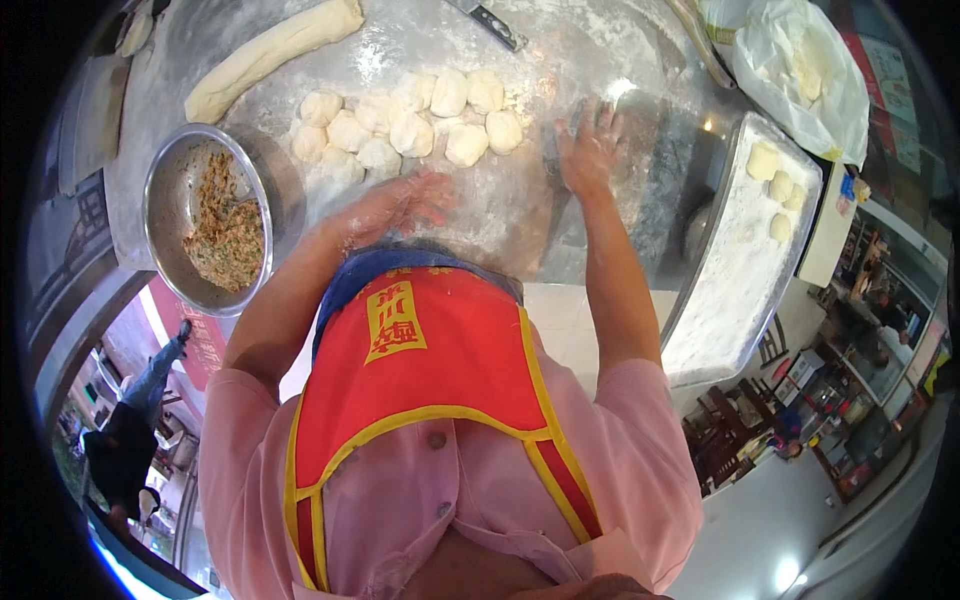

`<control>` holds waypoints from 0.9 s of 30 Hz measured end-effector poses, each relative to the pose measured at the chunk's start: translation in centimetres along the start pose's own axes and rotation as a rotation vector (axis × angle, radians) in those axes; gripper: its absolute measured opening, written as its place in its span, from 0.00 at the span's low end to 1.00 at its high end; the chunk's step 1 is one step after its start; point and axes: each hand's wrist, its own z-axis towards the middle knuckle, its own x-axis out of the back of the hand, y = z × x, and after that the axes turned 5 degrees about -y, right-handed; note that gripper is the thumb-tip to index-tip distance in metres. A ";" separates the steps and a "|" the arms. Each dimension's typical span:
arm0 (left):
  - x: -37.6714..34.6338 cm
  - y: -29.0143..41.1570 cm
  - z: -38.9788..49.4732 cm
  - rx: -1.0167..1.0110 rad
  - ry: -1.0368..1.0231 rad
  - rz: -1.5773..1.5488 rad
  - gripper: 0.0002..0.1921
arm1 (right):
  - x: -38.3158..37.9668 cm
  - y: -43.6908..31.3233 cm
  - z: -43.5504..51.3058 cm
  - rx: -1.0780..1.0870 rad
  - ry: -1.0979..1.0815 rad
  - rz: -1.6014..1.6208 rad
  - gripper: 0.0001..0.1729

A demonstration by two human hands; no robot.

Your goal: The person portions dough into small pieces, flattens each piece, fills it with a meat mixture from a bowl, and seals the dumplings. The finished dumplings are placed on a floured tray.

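My left hand [409, 201], floury and blurred by motion, is just in front of the dough balls with its fingers partly spread. Nothing shows in it, though the palm side is hidden. To the right, my right hand [590, 146] is over the floured metal worktop [495, 217], fingers apart and holding nothing. Several rounded dough balls [411, 133] are clustered on the worktop beyond my left hand. At the left stands a steel bowl [159, 225] with a minced filling [229, 244] flecked with green.
A thick dough log [274, 56] lies at the far left. A dark-handled knife [491, 26] is at the far edge of view. On the right, a floured tray [720, 315] carries several small dough pieces [763, 161]; a white plastic bag [802, 67] sits beyond. A person [124, 450] appears at lower left.
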 end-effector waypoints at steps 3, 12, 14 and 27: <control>-0.2 0.7 -0.2 -0.043 0.047 0.054 0.37 | 2.4 4.0 -1.4 -0.021 0.189 0.733 0.41; 2.0 -5.1 0.1 -0.538 -0.134 -0.135 0.40 | -1.6 6.4 -3.3 -0.055 0.152 0.335 0.17; 0.5 -3.6 -0.3 -0.440 -0.040 -0.021 0.43 | -3.6 8.5 -3.7 -0.016 0.081 0.679 0.13; -2.3 -5.0 -6.8 -0.898 0.541 -0.774 0.17 | 4.7 -21.1 -12.8 0.328 -0.796 1.479 0.19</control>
